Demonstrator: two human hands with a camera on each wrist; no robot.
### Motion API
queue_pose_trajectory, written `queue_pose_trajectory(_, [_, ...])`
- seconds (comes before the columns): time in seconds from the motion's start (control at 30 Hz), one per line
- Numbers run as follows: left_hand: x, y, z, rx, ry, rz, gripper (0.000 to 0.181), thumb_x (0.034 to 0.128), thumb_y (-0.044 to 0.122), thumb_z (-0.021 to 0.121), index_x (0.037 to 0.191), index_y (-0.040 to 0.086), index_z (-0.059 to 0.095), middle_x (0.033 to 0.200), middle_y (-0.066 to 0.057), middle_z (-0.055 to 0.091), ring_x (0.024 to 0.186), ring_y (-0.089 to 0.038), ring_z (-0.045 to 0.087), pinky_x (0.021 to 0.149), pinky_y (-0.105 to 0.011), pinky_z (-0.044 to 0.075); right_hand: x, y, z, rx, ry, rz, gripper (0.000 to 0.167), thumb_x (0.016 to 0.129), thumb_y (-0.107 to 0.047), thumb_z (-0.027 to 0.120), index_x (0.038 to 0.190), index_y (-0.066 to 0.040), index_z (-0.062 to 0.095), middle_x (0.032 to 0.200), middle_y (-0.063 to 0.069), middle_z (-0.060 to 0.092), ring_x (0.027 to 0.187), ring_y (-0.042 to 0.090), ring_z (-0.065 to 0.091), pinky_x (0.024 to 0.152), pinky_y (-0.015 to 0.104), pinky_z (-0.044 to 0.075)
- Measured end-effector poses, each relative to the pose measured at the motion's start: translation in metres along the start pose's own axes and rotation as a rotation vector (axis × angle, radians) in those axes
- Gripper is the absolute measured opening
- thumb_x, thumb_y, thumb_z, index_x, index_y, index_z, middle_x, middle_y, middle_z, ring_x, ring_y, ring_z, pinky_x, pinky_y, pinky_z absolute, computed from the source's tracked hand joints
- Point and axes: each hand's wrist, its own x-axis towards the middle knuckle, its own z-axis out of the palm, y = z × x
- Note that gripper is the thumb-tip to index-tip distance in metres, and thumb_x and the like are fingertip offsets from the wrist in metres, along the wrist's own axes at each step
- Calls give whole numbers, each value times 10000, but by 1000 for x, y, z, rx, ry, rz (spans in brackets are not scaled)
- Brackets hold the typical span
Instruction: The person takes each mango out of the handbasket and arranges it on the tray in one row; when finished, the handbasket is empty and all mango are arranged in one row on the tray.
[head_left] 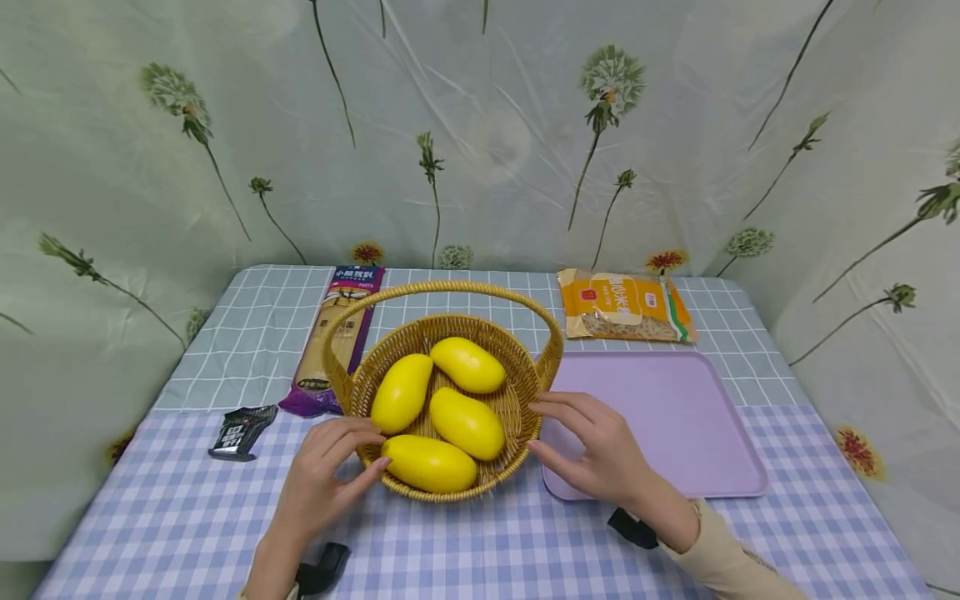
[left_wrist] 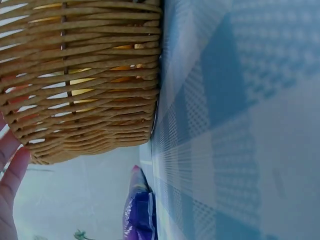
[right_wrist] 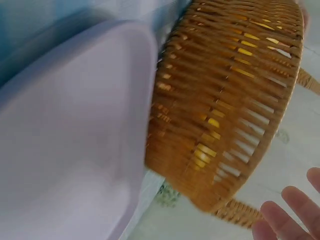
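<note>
A round wicker basket (head_left: 517,454) with a tall arched handle stands on the checked cloth. Inside lie several smooth yellow mangoes (head_left: 468,423), partly seen through the weave in both wrist views. My left hand (head_left: 318,475) is at the basket's near left rim, its fingertips touching or just beside it. In the left wrist view its fingers (left_wrist: 15,172) show along the rim. On the other side my right hand (head_left: 600,442) reaches over the tray's edge, fingertips near the right rim. Its fingers (right_wrist: 290,217) look extended and apart from the weave in the right wrist view.
A lilac tray (head_left: 675,425) lies right of the basket. Behind it is an orange food packet (head_left: 626,307). At the back left lies a purple pasta packet (head_left: 333,337), with a small black packet (head_left: 242,432) nearer me. A flowered curtain (head_left: 495,150) hangs behind.
</note>
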Motion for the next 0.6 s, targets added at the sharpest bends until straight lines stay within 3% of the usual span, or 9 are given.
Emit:
queue_pose_trajectory(0.2, [-4, -5, 0, -34, 25, -15, 301, 904, 383, 630, 859, 95, 704, 924, -54, 666, 911, -252, 580, 977, -274, 365, 14, 0, 14, 66, 0, -10, 347, 915, -355, 614, 1115, -75, 661, 1097, 60, 653, 983, 208, 621, 844, 338, 517])
queue_pose_trajectory(0.3, [0, -1, -1, -86, 64, -28, 316, 904, 367, 637, 820, 68, 694, 886, -92, 658, 885, -280, 578, 967, -264, 373, 20, 0, 18, 99, -23, 1, 333, 914, -341, 619, 1109, -75, 660, 1085, 48, 655, 991, 187, 616, 858, 309, 510])
queue_pose_trajectory(0.6, [9, 12, -2, -217, 165, -72, 219, 854, 206, 720, 731, 38, 653, 845, -146, 635, 864, -329, 569, 933, -263, 413, 38, -4, 30, 136, -184, 116, 312, 915, -332, 627, 1104, -85, 653, 1068, 21, 654, 1007, 140, 599, 867, 289, 503])
